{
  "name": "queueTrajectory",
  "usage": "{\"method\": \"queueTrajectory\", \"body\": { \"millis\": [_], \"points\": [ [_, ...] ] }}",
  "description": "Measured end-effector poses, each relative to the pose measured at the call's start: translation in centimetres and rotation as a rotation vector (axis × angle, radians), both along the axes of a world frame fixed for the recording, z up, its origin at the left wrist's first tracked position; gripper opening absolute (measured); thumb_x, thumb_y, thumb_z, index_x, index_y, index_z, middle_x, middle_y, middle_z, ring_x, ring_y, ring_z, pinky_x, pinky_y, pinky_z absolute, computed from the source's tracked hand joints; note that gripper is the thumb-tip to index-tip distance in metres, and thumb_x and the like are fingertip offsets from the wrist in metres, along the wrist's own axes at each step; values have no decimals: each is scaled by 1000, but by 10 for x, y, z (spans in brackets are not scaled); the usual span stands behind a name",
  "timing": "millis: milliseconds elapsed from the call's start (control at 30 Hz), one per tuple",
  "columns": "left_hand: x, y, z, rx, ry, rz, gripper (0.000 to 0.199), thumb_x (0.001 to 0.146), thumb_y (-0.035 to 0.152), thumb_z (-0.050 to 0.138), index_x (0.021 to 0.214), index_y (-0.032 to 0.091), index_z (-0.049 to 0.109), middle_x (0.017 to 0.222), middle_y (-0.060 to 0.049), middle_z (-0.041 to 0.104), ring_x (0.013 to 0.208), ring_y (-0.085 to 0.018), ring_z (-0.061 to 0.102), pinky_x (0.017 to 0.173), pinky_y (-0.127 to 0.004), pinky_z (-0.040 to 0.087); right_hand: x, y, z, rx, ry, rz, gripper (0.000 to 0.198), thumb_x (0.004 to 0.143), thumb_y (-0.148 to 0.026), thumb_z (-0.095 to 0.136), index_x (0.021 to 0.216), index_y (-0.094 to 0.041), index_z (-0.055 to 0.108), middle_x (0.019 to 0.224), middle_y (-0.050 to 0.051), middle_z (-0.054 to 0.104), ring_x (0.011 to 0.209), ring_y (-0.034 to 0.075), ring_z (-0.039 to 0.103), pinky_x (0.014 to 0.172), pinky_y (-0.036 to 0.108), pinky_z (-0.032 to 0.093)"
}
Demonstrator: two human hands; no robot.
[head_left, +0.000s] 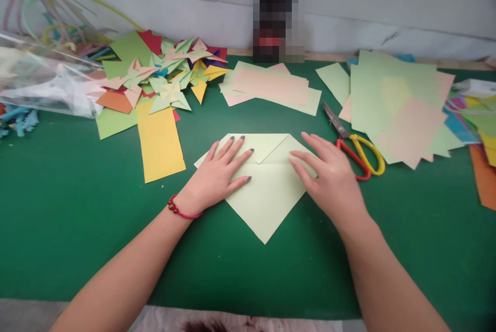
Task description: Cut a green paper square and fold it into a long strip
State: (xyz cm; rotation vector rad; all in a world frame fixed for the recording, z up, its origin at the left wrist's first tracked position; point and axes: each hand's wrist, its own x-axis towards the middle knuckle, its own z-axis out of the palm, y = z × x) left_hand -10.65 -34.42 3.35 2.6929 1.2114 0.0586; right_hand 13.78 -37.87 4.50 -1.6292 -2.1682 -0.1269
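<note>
A pale green sheet of paper [267, 198] lies on the green table in front of me, one corner pointing towards me. Its far corner is folded down, so the top edge is straight and a small triangular flap [260, 146] points my way. My left hand [220, 169] lies flat on the left part of the paper, fingers spread. Over the right part is my right hand [325, 172], its fingers apart and slightly bent, with nothing held. Whether its fingertips touch the paper I cannot tell.
Scissors [352, 141] with red and yellow handles lie just right of my right hand. Behind are folded paper stars [170, 89], a yellow paper strip [160, 146], pink and green strips [271, 87] and a stack of green sheets [391, 99]. A clear plastic bag [50, 79] is at left.
</note>
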Motion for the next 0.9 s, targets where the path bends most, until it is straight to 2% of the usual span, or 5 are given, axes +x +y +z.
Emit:
{"method": "queueTrajectory", "body": {
  "millis": [233, 367, 567, 667, 900],
  "points": [
    [0, 0, -2, 18, 4, -4, 57, 92, 50, 32, 142, 22, 28, 153, -8, 16, 140, -26, 16, 113, -49, 15, -27, -10, -1, -271, -145, 281, 42, 90, -43, 44, 128, -29, 52, 150, 8, 25, 138, 31, 17, 108, 55, 22],
    [0, 0, -1, 0, 7, 1, 57, 92, 50, 33, 142, 22, 28, 153, -8, 17, 140, -27, 16, 113, -49, 16, -8, -11, -2, -292, -216, 113, 43, 91, -41, 41, 130, -24, 51, 150, 9, 25, 138, 32, 17, 107, 55, 23],
    [1, 0, 0, 4, -2, -4, 57, 92, 48, 35, 142, 22, 28, 152, -9, 18, 139, -26, 18, 112, -49, 17, 28, -6, -2, -265, -171, -457, 58, 91, -43, 35, 136, -5, 40, 141, 20, 38, 132, 35, 32, 104, 55, 30],
    [2, 0, 1, 35, -24, -15, 53, 93, 42, 38, 141, 21, 30, 152, -11, 19, 139, -26, 20, 112, -50, 17, 23, -5, -3, -285, -132, -403, 60, 91, -40, 36, 140, -6, 31, 139, 18, 43, 130, 30, 37, 106, 52, 29],
    [2, -4, 6, 90, -113, -90, 44, 92, 30, 43, 134, 18, 40, 148, -13, 29, 136, -26, 26, 112, -49, 18, 9, -7, -12, -324, -199, -205, 48, 91, -40, 37, 132, -16, 46, 144, 12, 38, 134, 29, 31, 106, 50, 29]
  ]
}}
